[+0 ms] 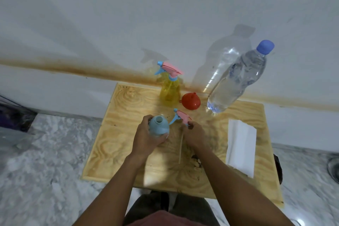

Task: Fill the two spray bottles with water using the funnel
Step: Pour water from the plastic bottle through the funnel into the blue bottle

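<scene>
My left hand (146, 138) grips a light blue spray bottle (158, 125) that stands on the wooden table (117, 134) with its neck uncovered. My right hand (194, 135) pinches the bottle's pink and blue spray head (180, 116), lifted off to the right, its thin dip tube (180, 149) hanging down over the table. A yellow spray bottle (169, 91) with its pink spray head on stands at the back. To the right of the yellow bottle lies a red funnel (190, 101). A large clear water bottle (238, 79) with a blue cap stands at the back right.
A folded white paper towel (241, 147) lies on the table's right side. The table stands against a white wall with a brown stain line. Marble floor surrounds it, and a dark object (12, 115) sits at the far left.
</scene>
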Demonstrator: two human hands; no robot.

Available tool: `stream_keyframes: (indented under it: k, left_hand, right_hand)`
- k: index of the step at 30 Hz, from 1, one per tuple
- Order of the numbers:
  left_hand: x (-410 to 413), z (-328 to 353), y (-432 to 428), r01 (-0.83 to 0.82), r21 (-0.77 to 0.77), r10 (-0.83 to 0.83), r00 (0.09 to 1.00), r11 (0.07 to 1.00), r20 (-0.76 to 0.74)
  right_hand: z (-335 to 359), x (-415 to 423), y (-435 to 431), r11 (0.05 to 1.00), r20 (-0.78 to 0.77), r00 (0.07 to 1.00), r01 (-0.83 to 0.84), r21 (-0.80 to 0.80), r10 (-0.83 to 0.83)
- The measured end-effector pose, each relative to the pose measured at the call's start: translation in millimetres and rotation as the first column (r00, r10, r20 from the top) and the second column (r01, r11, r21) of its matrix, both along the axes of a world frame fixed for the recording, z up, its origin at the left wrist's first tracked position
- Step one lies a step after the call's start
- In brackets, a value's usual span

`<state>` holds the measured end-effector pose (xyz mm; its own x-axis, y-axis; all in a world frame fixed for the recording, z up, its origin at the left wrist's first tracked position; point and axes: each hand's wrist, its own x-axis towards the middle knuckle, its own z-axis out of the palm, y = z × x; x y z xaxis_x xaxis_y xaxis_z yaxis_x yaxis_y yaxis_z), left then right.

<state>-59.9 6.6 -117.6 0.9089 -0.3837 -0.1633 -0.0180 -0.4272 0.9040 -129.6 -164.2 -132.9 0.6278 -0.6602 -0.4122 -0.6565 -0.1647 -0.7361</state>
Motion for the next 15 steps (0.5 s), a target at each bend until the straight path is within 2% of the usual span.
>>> stream_keyframes:
  k: [8, 10, 15]
  left_hand:
    - [1, -4, 0, -0.007, 0.032, 0.007, 1.0, 0.999, -0.002]
    - [1, -3, -1, -0.007, 0.032, 0.007, 1.0, 0.999, -0.008]
    - [2, -6, -1, -0.012, 0.012, 0.012, 0.999, 1.0, -0.042]
  right_hand:
    - [-7, 6, -2, 0.997, -0.035, 0.998, 0.049, -0.063, -0.051]
    - [-6, 9, -9, 0.99, -0.057, 0.996, 0.058, -0.131, -0.066]
    - [6, 41, -45, 0.96, -0.002, 0.999, 0.041, -0.278, -0.043]
